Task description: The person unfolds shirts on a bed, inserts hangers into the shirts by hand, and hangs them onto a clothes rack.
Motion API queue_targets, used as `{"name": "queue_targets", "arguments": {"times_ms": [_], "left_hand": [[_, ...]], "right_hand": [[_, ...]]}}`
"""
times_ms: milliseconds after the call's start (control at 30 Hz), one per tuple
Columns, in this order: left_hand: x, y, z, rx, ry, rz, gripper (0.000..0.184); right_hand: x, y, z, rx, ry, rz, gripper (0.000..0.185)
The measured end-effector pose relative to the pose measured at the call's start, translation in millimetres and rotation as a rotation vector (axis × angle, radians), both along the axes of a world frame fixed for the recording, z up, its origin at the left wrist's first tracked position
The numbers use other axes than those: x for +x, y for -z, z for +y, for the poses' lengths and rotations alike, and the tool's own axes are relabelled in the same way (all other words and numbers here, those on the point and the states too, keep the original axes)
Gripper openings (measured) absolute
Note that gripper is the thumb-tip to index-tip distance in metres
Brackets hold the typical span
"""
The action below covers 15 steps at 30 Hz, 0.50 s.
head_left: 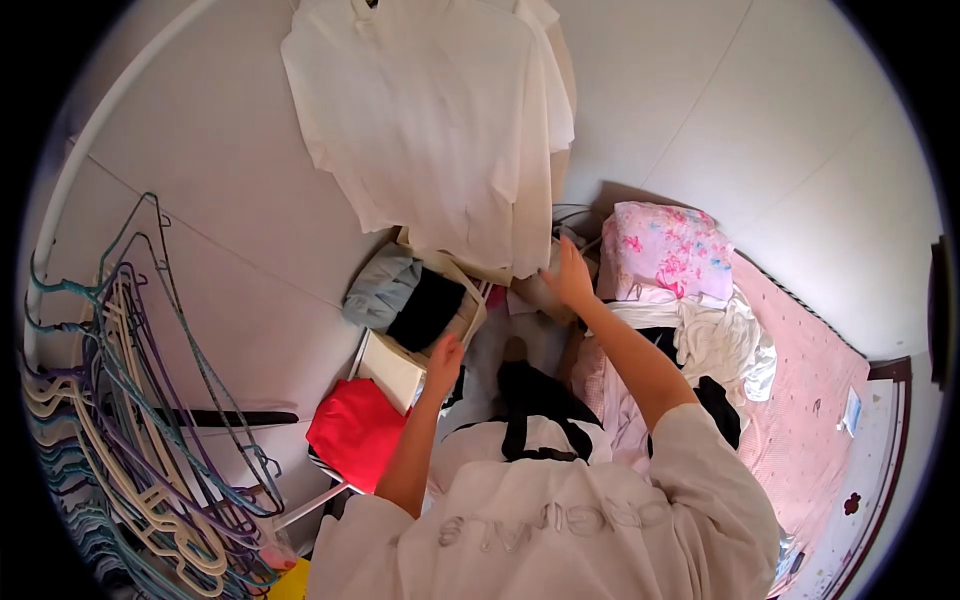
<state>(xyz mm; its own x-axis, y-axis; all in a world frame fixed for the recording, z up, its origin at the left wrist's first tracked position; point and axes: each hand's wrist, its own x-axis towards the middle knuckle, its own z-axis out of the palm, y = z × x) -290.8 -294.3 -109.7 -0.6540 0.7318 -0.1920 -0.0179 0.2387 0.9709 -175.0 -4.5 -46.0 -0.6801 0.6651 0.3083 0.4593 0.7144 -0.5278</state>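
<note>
My right hand (570, 276) is raised beside the lower hem of a hanging white shirt (430, 120), its fingers apart and nothing seen in them. Whether it touches the hem, I cannot tell. Lower and to the left, my left hand (445, 358) is next to a box (466, 322) of folded clothes; its fingers are slightly blurred and loosely spread, with nothing visible in them. A folded black garment (426, 308) and a grey-blue one (383, 284) lie in that box.
Several hangers (150, 400) crowd a white rail at left. Red cloth (355, 430) lies by a cream box (392, 368). On the right, a pink bed (800, 390) bears a floral folded bundle (665, 250) and rumpled white clothes (715, 335).
</note>
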Motion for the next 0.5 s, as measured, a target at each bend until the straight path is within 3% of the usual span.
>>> {"name": "queue_targets", "arguments": {"times_ms": [133, 233, 333, 500], "left_hand": [[10, -3, 24, 0.085, 0.044, -0.061, 0.029], [21, 1, 31, 0.106, 0.054, -0.155, 0.026], [23, 4, 31, 0.012, 0.077, -0.175, 0.026], [16, 5, 25, -0.016, 0.122, -0.096, 0.025]], "right_hand": [[-62, -31, 31, -0.116, 0.058, 0.325, 0.057], [-74, -21, 45, -0.226, 0.017, 0.208, 0.029], [-51, -6, 31, -0.242, 0.102, 0.325, 0.012], [39, 43, 1, -0.168, 0.128, 0.335, 0.01]]}}
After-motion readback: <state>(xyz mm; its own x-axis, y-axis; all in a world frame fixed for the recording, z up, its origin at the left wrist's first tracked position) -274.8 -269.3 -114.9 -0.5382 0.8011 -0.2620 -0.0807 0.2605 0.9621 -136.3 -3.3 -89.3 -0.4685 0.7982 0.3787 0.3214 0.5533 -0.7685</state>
